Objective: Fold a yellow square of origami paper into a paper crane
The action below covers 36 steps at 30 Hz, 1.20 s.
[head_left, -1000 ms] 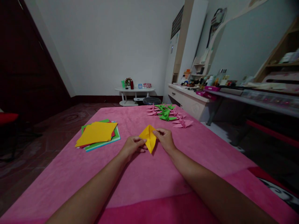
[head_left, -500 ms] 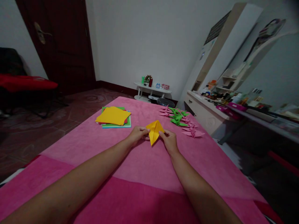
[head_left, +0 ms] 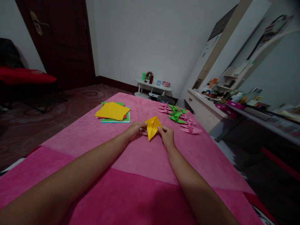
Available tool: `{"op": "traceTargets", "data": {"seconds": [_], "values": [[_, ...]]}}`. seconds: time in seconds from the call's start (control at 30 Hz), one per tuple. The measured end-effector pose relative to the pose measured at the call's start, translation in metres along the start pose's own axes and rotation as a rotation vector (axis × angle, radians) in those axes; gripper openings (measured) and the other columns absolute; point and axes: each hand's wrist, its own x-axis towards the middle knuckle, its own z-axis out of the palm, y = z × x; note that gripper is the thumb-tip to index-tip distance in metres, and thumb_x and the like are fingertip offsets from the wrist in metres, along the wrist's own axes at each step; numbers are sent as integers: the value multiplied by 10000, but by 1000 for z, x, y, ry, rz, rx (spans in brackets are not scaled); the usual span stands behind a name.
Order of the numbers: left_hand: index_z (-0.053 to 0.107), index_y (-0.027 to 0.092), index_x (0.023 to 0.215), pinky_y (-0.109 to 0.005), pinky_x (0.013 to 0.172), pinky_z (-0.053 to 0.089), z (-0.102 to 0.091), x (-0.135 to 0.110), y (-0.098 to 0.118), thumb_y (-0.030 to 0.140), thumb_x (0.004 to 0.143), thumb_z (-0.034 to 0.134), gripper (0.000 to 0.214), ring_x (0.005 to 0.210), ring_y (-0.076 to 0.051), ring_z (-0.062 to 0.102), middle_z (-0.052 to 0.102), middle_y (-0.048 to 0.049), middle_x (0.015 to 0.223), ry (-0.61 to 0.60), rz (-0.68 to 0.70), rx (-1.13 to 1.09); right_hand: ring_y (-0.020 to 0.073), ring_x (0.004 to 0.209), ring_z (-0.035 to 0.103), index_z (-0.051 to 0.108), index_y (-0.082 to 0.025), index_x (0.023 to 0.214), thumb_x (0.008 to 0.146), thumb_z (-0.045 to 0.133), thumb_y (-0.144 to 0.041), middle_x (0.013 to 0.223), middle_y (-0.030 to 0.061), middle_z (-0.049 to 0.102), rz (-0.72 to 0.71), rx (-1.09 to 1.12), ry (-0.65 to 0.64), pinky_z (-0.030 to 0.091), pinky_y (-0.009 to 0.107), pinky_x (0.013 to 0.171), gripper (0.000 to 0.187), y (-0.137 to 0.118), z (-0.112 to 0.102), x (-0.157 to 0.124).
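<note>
Between my two hands is a piece of folded yellow origami paper [head_left: 153, 127], kite-shaped with a point toward me and a crease down its middle. My left hand [head_left: 136, 130] pinches its left corner between thumb and fingers. At the right corner, my right hand [head_left: 167, 134] grips the paper, thumb on top. The paper is held just above or on the pink cloth [head_left: 140, 156]; I cannot tell whether it touches. A stack of coloured paper sheets [head_left: 112, 111], yellow uppermost, lies beyond my left hand. Past my right hand sit several folded paper cranes, green [head_left: 176, 116] and pink [head_left: 191, 128].
A low white shelf [head_left: 153, 85] with small items stands by the far wall. To the right is a dressing table [head_left: 203, 104] crowded with bottles and boxes. A red-covered chair [head_left: 25, 76] and a dark door [head_left: 63, 40] are at the left.
The whole view has shifted slightly, with the table things appearing a little higher. Both hands still hold the yellow paper, whose shape looks much the same.
</note>
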Motion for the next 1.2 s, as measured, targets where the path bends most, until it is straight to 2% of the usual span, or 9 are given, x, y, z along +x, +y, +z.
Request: {"op": "traceTargets", "data": {"seconds": [0.27, 0.47, 0.67, 0.83, 0.93, 1.03, 1.1, 1.2], "values": [[639, 45, 894, -273, 591, 547, 1, -1, 1, 399, 728, 634, 391, 607, -151, 629, 661, -129, 770, -15, 13, -6, 138, 613, 510, 668, -133, 735, 766, 542, -417, 643, 0, 589, 2, -17, -20, 410, 234, 572, 313, 4, -1, 1], [653, 60, 881, -269, 597, 540, 1, -3, 1, 483, 721, 638, 452, 615, -144, 627, 663, -121, 772, -35, 33, 38, 132, 585, 518, 672, -133, 731, 768, 546, -406, 629, -7, 589, -4, -3, -22, 410, 232, 558, 303, 4, 0, 1], [673, 59, 785, -221, 511, 476, 4, -4, -4, 402, 569, 786, 421, 520, -110, 566, 653, -80, 684, -7, 82, 225, 157, 617, 558, 689, -132, 755, 775, 552, -384, 670, 11, 632, -22, 8, -42, 444, 255, 580, 287, -5, 2, -2], [665, 75, 729, -185, 443, 369, 7, -5, -6, 339, 588, 766, 315, 479, -88, 496, 612, -22, 598, -32, 202, 364, 183, 705, 595, 709, -149, 811, 740, 598, -375, 775, 40, 681, -39, -12, -66, 480, 283, 644, 262, -11, 8, -5], [663, 77, 721, -189, 449, 359, 8, -5, -4, 302, 630, 719, 249, 494, -101, 502, 615, -23, 610, 54, 295, 442, 166, 656, 608, 673, -157, 909, 716, 632, -402, 773, 37, 677, 37, 112, -62, 498, 276, 613, 315, -14, 14, -7], [664, 89, 723, -190, 478, 375, 9, -6, 0, 254, 677, 653, 171, 520, -112, 523, 613, -13, 615, 164, 399, 514, 124, 503, 561, 630, -142, 805, 731, 625, -443, 602, 9, 624, 149, 220, -127, 460, 233, 508, 311, -15, 18, -8], [668, 101, 712, -186, 483, 369, 10, -8, 1, 240, 692, 625, 147, 529, -113, 525, 607, -5, 605, 189, 458, 569, 106, 455, 522, 601, -136, 675, 759, 600, -451, 515, 0, 583, 173, 220, -198, 413, 212, 473, 325, -15, 18, -8], [675, 106, 705, -188, 493, 366, 12, -10, 2, 250, 702, 614, 156, 541, -114, 519, 605, -7, 608, 202, 505, 628, 94, 431, 486, 584, -139, 603, 755, 610, -428, 480, -9, 561, 193, 227, -270, 367, 204, 450, 328, -12, 18, -8]]}}
